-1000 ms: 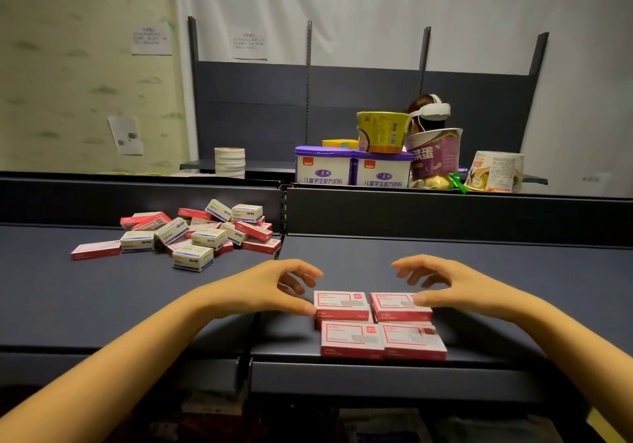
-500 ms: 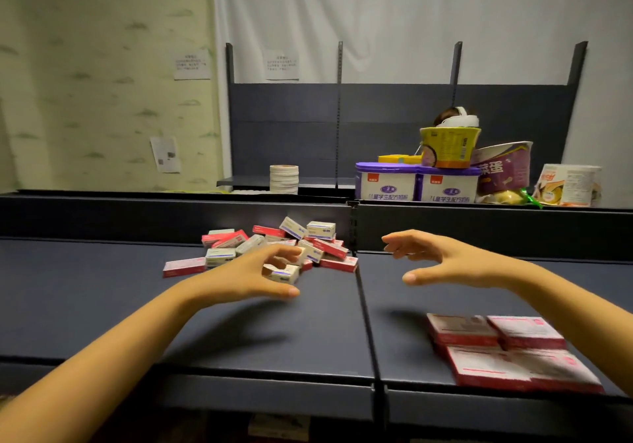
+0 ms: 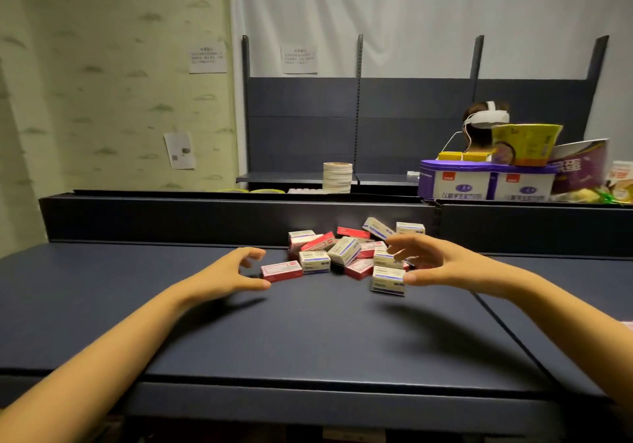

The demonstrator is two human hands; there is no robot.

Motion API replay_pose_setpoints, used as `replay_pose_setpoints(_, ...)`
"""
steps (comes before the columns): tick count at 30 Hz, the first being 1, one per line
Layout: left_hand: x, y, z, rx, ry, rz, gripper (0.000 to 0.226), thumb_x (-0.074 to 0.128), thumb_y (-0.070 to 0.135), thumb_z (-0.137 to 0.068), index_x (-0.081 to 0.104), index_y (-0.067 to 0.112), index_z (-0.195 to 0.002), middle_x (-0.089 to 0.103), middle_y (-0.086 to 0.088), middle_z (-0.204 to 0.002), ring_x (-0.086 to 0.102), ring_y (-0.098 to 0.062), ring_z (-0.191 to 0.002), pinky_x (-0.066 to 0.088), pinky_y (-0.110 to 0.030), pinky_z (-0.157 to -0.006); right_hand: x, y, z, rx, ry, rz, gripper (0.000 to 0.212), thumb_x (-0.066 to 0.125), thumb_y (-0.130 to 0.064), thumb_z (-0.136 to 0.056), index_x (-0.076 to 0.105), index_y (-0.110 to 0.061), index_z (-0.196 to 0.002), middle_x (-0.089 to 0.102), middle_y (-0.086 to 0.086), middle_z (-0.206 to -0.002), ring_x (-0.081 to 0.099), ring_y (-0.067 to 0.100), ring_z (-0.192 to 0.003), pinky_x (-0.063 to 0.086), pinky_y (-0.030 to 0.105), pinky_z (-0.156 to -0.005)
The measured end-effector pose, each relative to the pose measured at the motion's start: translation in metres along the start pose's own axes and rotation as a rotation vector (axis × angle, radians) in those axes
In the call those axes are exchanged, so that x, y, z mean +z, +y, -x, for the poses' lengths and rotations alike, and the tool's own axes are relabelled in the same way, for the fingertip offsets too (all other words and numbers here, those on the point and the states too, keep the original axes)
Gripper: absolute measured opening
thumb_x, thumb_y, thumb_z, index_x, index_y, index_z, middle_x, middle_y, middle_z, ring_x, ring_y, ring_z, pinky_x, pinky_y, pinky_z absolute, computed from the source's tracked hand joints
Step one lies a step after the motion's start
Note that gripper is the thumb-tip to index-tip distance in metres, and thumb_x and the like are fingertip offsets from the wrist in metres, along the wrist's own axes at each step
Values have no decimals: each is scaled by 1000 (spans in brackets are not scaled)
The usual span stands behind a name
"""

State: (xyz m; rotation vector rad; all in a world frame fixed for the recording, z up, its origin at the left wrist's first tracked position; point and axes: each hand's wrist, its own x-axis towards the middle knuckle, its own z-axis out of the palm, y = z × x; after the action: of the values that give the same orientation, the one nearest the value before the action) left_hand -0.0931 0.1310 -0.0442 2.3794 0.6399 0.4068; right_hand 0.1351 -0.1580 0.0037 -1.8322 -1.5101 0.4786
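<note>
A loose heap of small boxes [image 3: 346, 252] lies mid-frame on the shelf [image 3: 308, 333]. The left hand [image 3: 226, 274] and right hand [image 3: 442, 264] are held either side, fingers [image 3: 407, 241] spread and curved, nothing gripped, apparently to gather boxes.

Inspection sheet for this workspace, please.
Surface: dark blue shelf deck, seam at right.
Job's things: jumbled pile of small boxes at the back panel; red box at its left edge, white box front right.
Clutter: tape rolls, purple-lidded tubs, yellow bowl beyond the panel.
Hands: left hand reaches for red box, right hand for white box; neither holds anything.
Cables: thin white cord at a headset behind.
Surroundings: paper notices, white curtain.
</note>
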Motion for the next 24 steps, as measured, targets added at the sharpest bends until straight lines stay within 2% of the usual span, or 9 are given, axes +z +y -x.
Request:
replay_pose_setpoints(5, -3, -10, -13, -52, 0, -24, 74, 73, 35, -76, 36, 18, -139, 42, -4, -142, 44, -19, -126, 38, -30, -102, 13, -8, -19, 3, -27, 33, 56, 67, -42, -73, 42, -47, -122, 51, -20, -126, 49, -4, -117, 44, 14, -95)
replay_pose_setpoints(9, 2, -5, -23, -51, 10, -91, 67, 73, 40, -75, 46, 17, -131, 51, -4, -134, 50, -14, -112, 42, -26, -95, 16, -20, -37, -7, -36, 52, 47, 62, -43, -74, 42, -51, -116, 53, -19, -122, 52, -5, -113, 45, 12, -90)
replay_pose_setpoints(12, 8, -6, -27, -36, 36, -116, 49, 73, 40, -75, 57, 19, -117, 59, -3, -123, 54, -10, -101, 45, -20, -85, 18, -23, -61, -1, 26, 48, 44, 60, -35, -83, 46, -35, -125, 56, -12, -120, 55, 5, -112, 49, 17, -86)
replay_pose_setpoints(14, 10, -9, -27, -15, 51, -116, 38, 72, 38, -76, 60, 20, -107, 64, -3, -116, 58, -9, -97, 47, -16, -78, 19, -22, -85, 3, 119, 100, 41, 58, -33, -87, 50, -25, -126, 57, -6, -123, 55, 8, -111, 46, 17, -85)
replay_pose_setpoints(16, 9, -11, -27, -7, 60, -100, 36, 72, 37, -77, 62, 21, -106, 66, -2, -114, 60, -10, -95, 48, -12, -72, 22, -18, -112, 14, 231, 170, 34, 55, -34, -89, 56, -20, -120, 60, -1, -123, 55, 10, -107, 43, 19, -85)
replay_pose_setpoints(18, 6, -14, -26, -8, 71, -83, 37, 73, 36, -76, 62, 20, -108, 66, -2, -113, 61, -11, -95, 47, -12, -73, 25, -14, -136, 57, 288, 228, 31, 52, -33, -91, 60, -15, -116, 62, 4, -120, 56, 13, -103, 43, 23, -84)
replay_pose_setpoints(21, 3, -17, -24, -11, 86, -64, 37, 73, 37, -76, 63, 20, -107, 66, -1, -112, 60, -11, -95, 47, -10, -71, 32, -12, -164, 176, 212, 375, 37, 47, -37, -93, 62, -10, -114, 63, 9, -117, 58, 21, -104, 45, 29, -82)
replay_pose_setpoints(24, 2, -18, -23, -10, 91, -51, 36, 73, 38, -75, 62, 22, -106, 66, 0, -111, 60, -10, -93, 47, -9, -68, 40, -8, -181, 269, 130, 518, 44, 44, -40, -94, 66, -5, -108, 65, 13, -112, 60, 25, -97, 42, 28, -72)
